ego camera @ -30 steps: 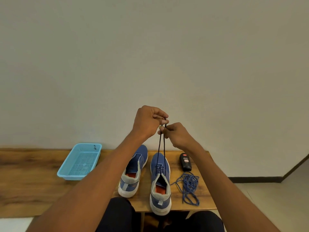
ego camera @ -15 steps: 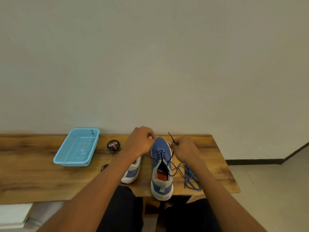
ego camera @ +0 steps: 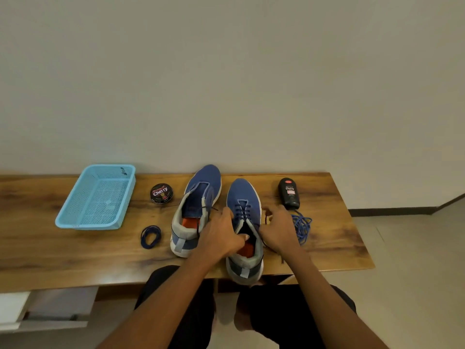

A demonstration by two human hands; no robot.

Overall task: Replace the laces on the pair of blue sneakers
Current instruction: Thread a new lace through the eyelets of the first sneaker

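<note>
Right sneaker [ego camera: 245, 222], blue knit upper, grey heel collar, white sole, orange insole, sits heel-out over the near edge of the wooden table [ego camera: 63, 248]. Left hand [ego camera: 221, 235] rests at its collar, fingers curled on a dark lace end [ego camera: 212, 208] that runs out to the left. Right hand [ego camera: 278, 229] just right of the shoe, fingers curled; the lace in it is not clearly visible. Left sneaker [ego camera: 196, 210] unlaced, touching alongside. Coiled dark lace [ego camera: 150, 236], loose blue lace pile [ego camera: 302, 226], round polish tin [ego camera: 161, 193], black bottle [ego camera: 289, 193], light-blue mesh basket [ego camera: 97, 197].
</note>
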